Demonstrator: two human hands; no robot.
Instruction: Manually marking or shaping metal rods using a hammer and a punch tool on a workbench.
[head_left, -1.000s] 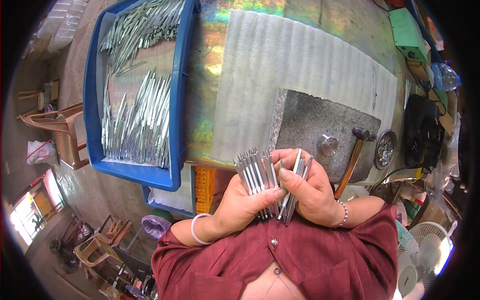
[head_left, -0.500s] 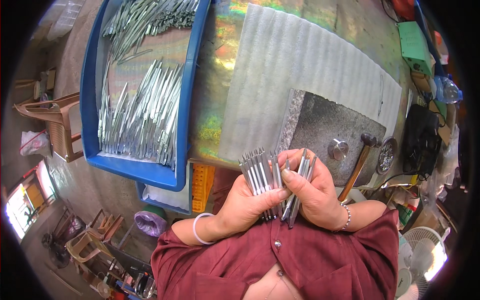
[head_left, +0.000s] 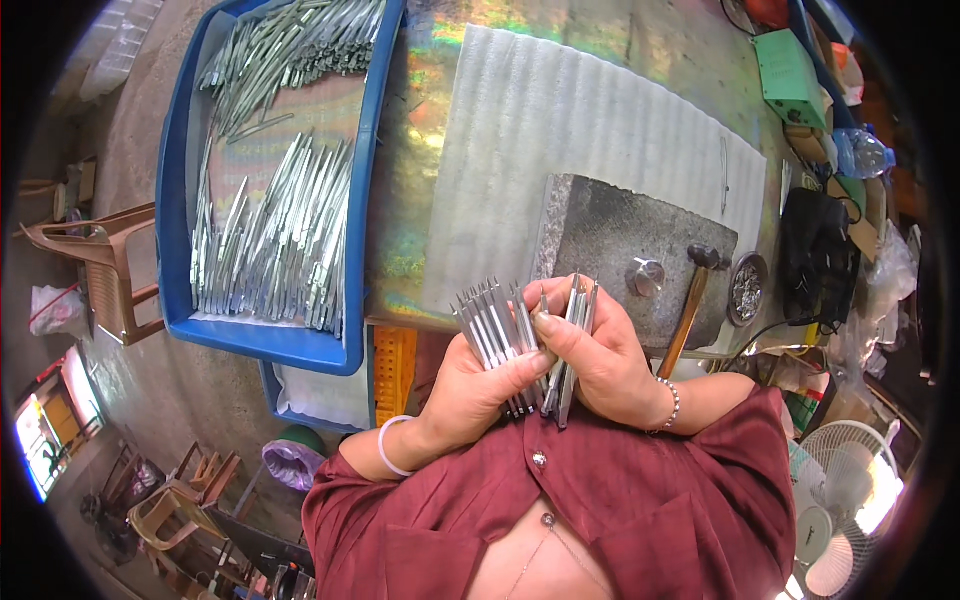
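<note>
Close to my chest, my left hand (head_left: 468,392) is closed round a fanned bunch of slim metal rods with pointed tips (head_left: 490,325). My right hand (head_left: 607,368) grips a smaller bundle of the same pointed metal rods (head_left: 572,350), its thumb pressed across them. The two hands nearly meet, and one rod tip stands up between them by the right thumb. Most tips point away from me, while the lower ends stick out below my fingers. Beyond my right hand lies a dark stone block (head_left: 640,230) with a round metal piece (head_left: 645,277) on it.
A blue tray (head_left: 368,150) at the left holds two heaps of similar metal rods. White foam sheet (head_left: 500,150) covers part of the table. A hammer (head_left: 690,300) rests by the block's right side, beside a round dish of small metal bits (head_left: 746,290). A green box (head_left: 790,80) stands far right.
The whole view has shifted slightly, so the table things appear further left. Both hands keep their bundles in nearly the same pose.
</note>
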